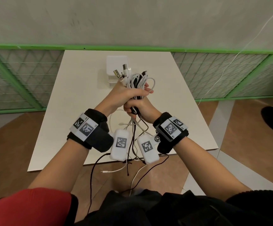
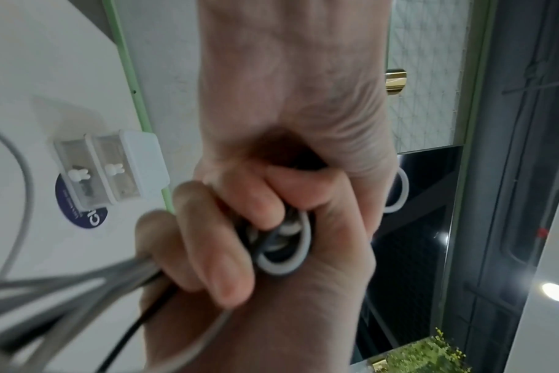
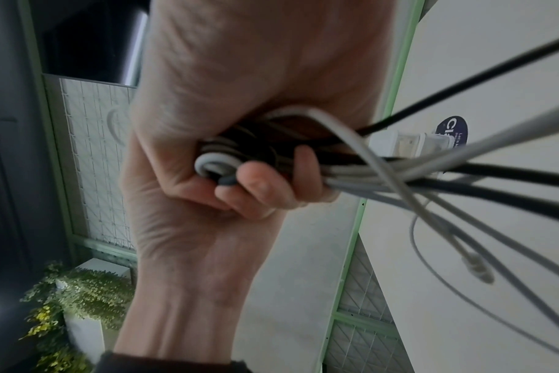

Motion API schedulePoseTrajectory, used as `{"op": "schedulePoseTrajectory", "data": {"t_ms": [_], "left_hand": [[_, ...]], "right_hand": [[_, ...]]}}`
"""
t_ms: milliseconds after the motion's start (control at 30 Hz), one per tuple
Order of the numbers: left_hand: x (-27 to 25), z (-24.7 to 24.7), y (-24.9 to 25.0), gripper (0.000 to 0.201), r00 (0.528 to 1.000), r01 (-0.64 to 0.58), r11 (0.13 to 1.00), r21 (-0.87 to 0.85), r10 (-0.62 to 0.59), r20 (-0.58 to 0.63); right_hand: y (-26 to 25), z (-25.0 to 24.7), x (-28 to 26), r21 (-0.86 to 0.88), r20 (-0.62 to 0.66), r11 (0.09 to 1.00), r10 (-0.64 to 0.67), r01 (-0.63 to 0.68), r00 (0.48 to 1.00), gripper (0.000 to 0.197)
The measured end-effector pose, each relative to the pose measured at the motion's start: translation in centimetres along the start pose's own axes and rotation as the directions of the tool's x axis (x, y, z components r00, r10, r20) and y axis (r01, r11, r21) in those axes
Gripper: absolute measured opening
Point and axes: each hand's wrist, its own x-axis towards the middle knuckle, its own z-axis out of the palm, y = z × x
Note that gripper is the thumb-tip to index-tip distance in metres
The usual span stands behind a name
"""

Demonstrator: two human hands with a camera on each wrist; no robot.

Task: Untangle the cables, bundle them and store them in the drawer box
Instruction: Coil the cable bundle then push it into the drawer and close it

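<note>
The white table [image 1: 77, 98] stands by a green wire fence [image 1: 18, 75] and a grey wall, with the little white drawer box [image 1: 116, 62] sitting at its far end. Both the left hand [image 1: 124, 95] and the right hand [image 1: 140, 108] are wrapped tight around the cables [image 1: 137, 80], held up over the table. They look partly bundled, but long ends still hang down loose, and nothing seems to be in the box yet.

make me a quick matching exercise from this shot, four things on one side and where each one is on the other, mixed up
Things:
1. cable bundle
2. drawer box
3. loose cable ends
4. green-framed mesh fence

Places:
A. at the far end of the table
B. hanging below the hands, past the near table edge
C. gripped by left hand and right hand
D. behind the table

Pairs: 1-C, 2-A, 3-B, 4-D
</note>
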Motion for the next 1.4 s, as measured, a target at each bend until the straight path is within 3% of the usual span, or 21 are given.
{"op": "schedulePoseTrajectory", "data": {"t_ms": [67,200,267,333,367,433,567,633,700,800,867,967,1067,1167,1267,1333,1400], "left_hand": [[-0.1,-0.6,0.3,0.031,0.996,0.022,0.999,0.041,-0.025,0.081],[-0.3,-1.0,0.4,0.065,0.986,0.026,0.995,0.092,-0.041,0.159],[-0.2,-1.1,0.3,0.056,0.985,0.028,0.991,0.131,-0.05,0.163],[-0.2,-0.8,0.5,0.021,0.993,0.058,0.992,0.11,-0.069,0.099],[-0.1,-0.5,0.5,0.014,0.997,0.061,0.994,0.093,-0.064,0.038],[0.0,0.1,0.3,0.014,0.996,0.055,0.996,0.068,-0.05,-0.073],[0.4,0.2,-0.4,0.014,0.977,0.032,0.996,0.083,-0.014,-0.215],[0.9,-0.3,-0.5,0.02,0.954,-0.013,1.0,-0.025,0.005,-0.301],[1.2,-0.7,-0.3,0.02,0.941,-0.079,0.966,-0.246,-0.009,-0.338],[1.5,-1.6,0.4,0.015,0.945,-0.12,0.85,-0.514,-0.061,-0.322],[1.7,-2.4,1.0,0.016,0.947,-0.078,0.82,-0.568,-0.116,-0.298],[1.5,-3.4,1.6,0.024,0.965,0.038,0.911,-0.411,-0.14,-0.222],[1.3,-3.5,1.7,0.011,0.982,0.118,0.992,-0.047,-0.124,-0.144],[1.0,-3.2,1.7,0.009,0.984,0.157,0.97,0.187,-0.138,-0.112],[1.0,-2.2,0.7,0.008,0.987,0.14,0.927,0.347,-0.104,-0.12],[0.8,-1.6,-0.2,0.013,0.986,0.136,0.912,0.387,-0.085,-0.146],[0.6,-1.2,-0.8,0.025,0.985,0.139,0.93,0.339,-0.093,-0.148]], "right_hand": [[0.0,-0.2,0.1,-0.012,0.028,1.0,0.022,-0.021,0.999,0.011],[0.1,-0.3,-0.3,-0.017,0.092,1.0,0.028,-0.027,0.995,0.009],[0.2,-0.2,-0.4,0.018,0.099,0.999,0.026,-0.028,0.995,0.005],[0.1,0.0,-0.4,0.04,0.073,0.999,0.017,-0.02,0.997,0.005],[0.1,0.1,-0.3,0.057,0.06,0.998,0.015,-0.018,0.998,0.005],[0.0,0.2,-0.2,0.088,0.045,0.996,0.022,-0.026,0.999,0.011],[0.6,-0.2,0.1,0.069,0.113,0.998,-0.019,0.011,0.993,0.004],[1.5,-0.6,0.0,0.047,0.158,0.999,-0.033,0.026,0.987,0.015],[2.7,-1.0,-0.3,-0.017,0.134,0.998,-0.053,0.055,0.99,0.026],[3.8,-1.4,-0.7,-0.182,0.139,0.979,-0.062,0.087,0.988,0.045],[3.3,-2.2,-0.9,-0.229,0.156,0.972,-0.018,0.054,0.988,0.051],[1.4,-3.5,-0.5,-0.305,0.074,0.952,0.04,-0.016,0.996,0.063],[-0.4,-4.5,0.7,-0.429,-0.057,0.902,-0.068,0.037,0.996,0.05],[-1.5,-4.6,2.0,-0.504,-0.071,0.858,-0.156,0.1,0.985,0.037],[-2.4,-4.3,2.4,-0.479,-0.086,0.87,-0.18,0.118,0.98,0.048],[-2.5,-4.2,2.8,-0.467,-0.125,0.877,-0.19,0.112,0.974,0.048],[-2.6,-3.7,2.9,-0.519,-0.15,0.849,-0.2,0.095,0.968,0.032]]}}
